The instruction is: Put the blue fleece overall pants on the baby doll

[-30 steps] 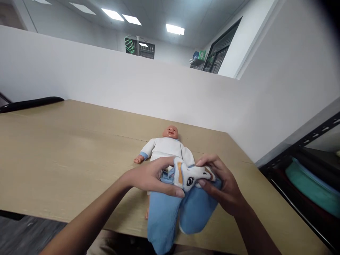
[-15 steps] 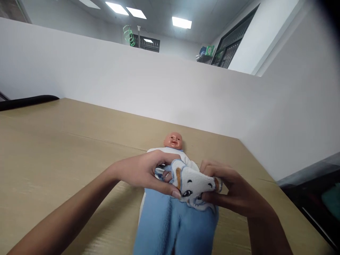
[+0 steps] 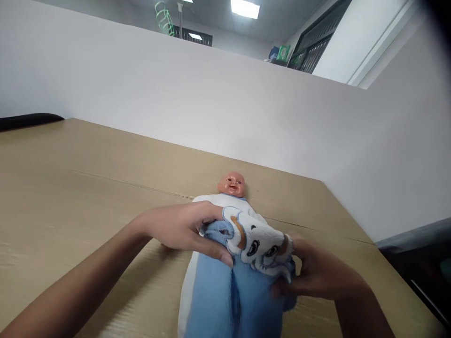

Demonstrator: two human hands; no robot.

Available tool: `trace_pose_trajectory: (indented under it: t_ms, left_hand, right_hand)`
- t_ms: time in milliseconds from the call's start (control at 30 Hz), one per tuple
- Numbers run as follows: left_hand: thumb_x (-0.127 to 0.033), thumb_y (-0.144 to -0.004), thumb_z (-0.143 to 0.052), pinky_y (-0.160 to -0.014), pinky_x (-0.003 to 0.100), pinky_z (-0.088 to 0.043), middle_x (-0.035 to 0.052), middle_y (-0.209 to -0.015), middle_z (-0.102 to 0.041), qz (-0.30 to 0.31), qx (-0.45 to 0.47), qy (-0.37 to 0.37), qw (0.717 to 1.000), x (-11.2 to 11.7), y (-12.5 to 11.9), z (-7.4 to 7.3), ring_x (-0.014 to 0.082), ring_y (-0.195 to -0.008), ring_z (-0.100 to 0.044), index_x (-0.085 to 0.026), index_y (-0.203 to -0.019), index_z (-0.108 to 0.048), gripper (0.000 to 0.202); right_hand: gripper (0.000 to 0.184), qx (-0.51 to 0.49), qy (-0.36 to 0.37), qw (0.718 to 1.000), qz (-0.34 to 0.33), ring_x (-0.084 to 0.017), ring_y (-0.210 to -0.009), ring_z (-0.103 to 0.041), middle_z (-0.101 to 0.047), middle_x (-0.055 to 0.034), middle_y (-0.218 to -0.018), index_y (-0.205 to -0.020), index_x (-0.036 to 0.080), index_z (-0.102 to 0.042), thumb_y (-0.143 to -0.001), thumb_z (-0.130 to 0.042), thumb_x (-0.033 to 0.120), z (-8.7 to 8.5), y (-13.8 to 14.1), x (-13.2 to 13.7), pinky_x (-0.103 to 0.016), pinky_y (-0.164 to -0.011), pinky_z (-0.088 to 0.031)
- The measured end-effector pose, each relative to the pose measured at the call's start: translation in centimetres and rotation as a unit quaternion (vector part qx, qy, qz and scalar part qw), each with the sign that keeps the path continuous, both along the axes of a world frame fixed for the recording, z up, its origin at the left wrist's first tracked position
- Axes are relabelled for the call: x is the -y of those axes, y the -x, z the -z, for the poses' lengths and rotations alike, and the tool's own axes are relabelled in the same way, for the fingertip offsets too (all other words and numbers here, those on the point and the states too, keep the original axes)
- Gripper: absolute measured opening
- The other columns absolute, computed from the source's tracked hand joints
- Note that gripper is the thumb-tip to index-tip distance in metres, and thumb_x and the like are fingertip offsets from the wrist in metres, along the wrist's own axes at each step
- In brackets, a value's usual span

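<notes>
A baby doll [image 3: 231, 184] lies face up on the table, its head toward the wall. Soft blue and white baby clothing [image 3: 211, 295] covers its body. On the bunched front of this clothing is a white animal-face patch [image 3: 262, 239] with embroidered eyes and brown-and-white ears. My left hand [image 3: 185, 227] grips the bunched cloth at the left of the patch, its thumb lying over the front. At the right side, my right hand [image 3: 313, 272] pinches the cloth below the ear; its fingertips are partly hidden and blurred.
The tan tabletop [image 3: 105, 211] reaches back to a white partition wall [image 3: 176, 103]. A black curved edge [image 3: 31, 120] shows at the far left, and a dark object [image 3: 416, 263] stands beyond the table's right edge.
My right hand has moved down and slightly right, drawing the cloth and its animal face along. The cloth now covers the gap beside my left hand. The view has tilted down a little.
</notes>
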State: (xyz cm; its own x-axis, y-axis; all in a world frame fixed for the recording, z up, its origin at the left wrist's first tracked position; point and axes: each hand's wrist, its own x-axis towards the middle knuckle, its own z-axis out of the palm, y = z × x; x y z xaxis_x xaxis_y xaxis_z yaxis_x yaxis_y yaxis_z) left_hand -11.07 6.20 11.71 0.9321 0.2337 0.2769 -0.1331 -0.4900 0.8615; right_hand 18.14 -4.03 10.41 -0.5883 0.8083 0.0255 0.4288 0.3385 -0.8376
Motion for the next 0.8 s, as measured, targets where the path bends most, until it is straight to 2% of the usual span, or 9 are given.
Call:
trace_pose_trajectory:
  t_ms: [100, 233, 333, 400, 467, 533, 633, 733, 800]
  left_hand:
    - [-0.039, -0.082, -0.089, -0.075, 0.022, -0.053, 0.0035, -0.101, -0.077, -0.049, -0.066, -0.040, 0.996, -0.6, 1.0, 0.1, 0.0180, -0.087, -0.069, -0.020, -0.111, -0.076, 0.037]
    - [-0.038, -0.085, -0.086, -0.069, 0.022, -0.052, 0.0008, -0.091, -0.076, -0.051, -0.077, -0.028, 0.995, -1.0, 1.6, -0.2, 0.0153, -0.074, -0.067, -0.021, -0.109, -0.078, 0.031]
    - [-0.032, -0.085, -0.086, -0.077, 0.023, -0.053, 0.0025, -0.092, -0.077, -0.046, -0.016, -0.021, 0.999, -0.8, 1.1, -0.3, 0.0182, -0.085, -0.069, -0.020, -0.106, -0.079, 0.025]
    - [-0.029, -0.085, -0.086, -0.079, 0.023, -0.054, 0.0031, -0.093, -0.077, -0.050, 0.020, -0.005, 0.999, -0.5, 0.5, -0.2, 0.0183, -0.087, -0.069, -0.020, -0.104, -0.079, 0.023]
    - [-0.026, -0.085, -0.086, -0.076, 0.022, -0.054, 0.0030, -0.090, -0.076, -0.054, 0.041, 0.011, 0.998, 0.0, 0.0, -0.1, 0.0168, -0.083, -0.068, -0.019, -0.100, -0.079, 0.018]
    - [-0.026, -0.087, -0.084, -0.074, 0.023, -0.054, 0.0034, -0.088, -0.076, -0.052, 0.050, 0.020, 0.997, 0.4, -0.4, 0.0, 0.0162, -0.081, -0.068, -0.018, -0.097, -0.079, 0.014]
    - [-0.031, -0.090, -0.081, -0.077, 0.024, -0.055, 0.0049, -0.095, -0.077, -0.052, 0.034, 0.009, 0.998, 0.4, -0.2, 0.0, 0.0179, -0.086, -0.069, -0.018, -0.104, -0.078, 0.019]
    - [-0.037, -0.079, -0.090, -0.077, 0.025, -0.057, 0.0041, -0.095, -0.078, -0.026, -0.037, -0.025, 0.999, -0.4, 0.8, 0.2, 0.0215, -0.088, -0.071, -0.019, -0.106, -0.078, 0.034]
    - [-0.038, -0.073, -0.095, -0.076, 0.025, -0.058, 0.0046, -0.096, -0.078, 0.007, -0.091, -0.038, 0.995, -1.0, 1.5, 0.5, 0.0243, -0.091, -0.072, -0.018, -0.103, -0.078, 0.040]
  right_hand:
    - [0.044, -0.042, -0.071, 0.994, 0.073, -0.023, -0.086, -0.071, -0.077, -0.0065, -0.097, -0.106, 0.020, -0.078, -0.073, -0.095, 0.044, 0.4, -0.2, 0.0, -0.028, -0.072, -0.059]
    - [0.025, -0.022, -0.163, 0.985, 0.061, -0.020, -0.080, -0.066, -0.071, -0.0024, -0.084, -0.089, 0.022, -0.075, -0.076, -0.093, 0.034, -0.2, 0.0, 0.3, -0.030, -0.077, -0.057]
    - [0.033, 0.011, -0.120, 0.991, 0.051, -0.023, -0.088, -0.070, -0.076, -0.0037, -0.094, -0.103, 0.024, -0.077, -0.075, -0.094, 0.034, -0.5, 0.3, 0.3, -0.031, -0.079, -0.058]
    - [0.053, 0.011, -0.067, 0.997, 0.046, -0.027, -0.102, -0.072, -0.078, -0.0058, -0.111, -0.122, 0.027, -0.075, -0.075, -0.094, 0.038, -0.1, 0.8, 0.2, -0.035, -0.090, -0.060]
    - [0.064, -0.001, -0.023, 1.000, 0.020, -0.030, -0.112, -0.070, -0.076, -0.0063, -0.121, -0.130, 0.027, -0.072, -0.073, -0.095, 0.041, 0.8, 1.8, -0.1, -0.039, -0.101, -0.058]
    - [0.065, -0.012, 0.009, 1.000, -0.003, -0.031, -0.115, -0.068, -0.075, -0.0060, -0.120, -0.129, 0.026, -0.072, -0.070, -0.095, 0.044, 1.9, 2.9, -0.3, -0.041, -0.106, -0.056]
    - [0.068, -0.016, 0.021, 1.000, 0.005, -0.031, -0.119, -0.066, -0.075, -0.0073, -0.119, -0.129, 0.024, -0.070, -0.069, -0.095, 0.046, 3.3, 4.2, -0.4, -0.043, -0.113, -0.052]
    - [0.072, -0.058, 0.007, 0.998, 0.019, -0.032, -0.125, -0.063, -0.073, -0.0102, -0.127, -0.130, 0.022, -0.070, -0.068, -0.096, 0.047, 3.8, 4.6, -0.3, -0.045, -0.118, -0.048]
    - [0.060, -0.100, 0.014, 0.994, 0.030, -0.030, -0.117, -0.067, -0.075, -0.0092, -0.120, -0.116, 0.021, -0.075, -0.069, -0.095, 0.052, 4.0, 4.5, -0.3, -0.044, -0.112, -0.052]
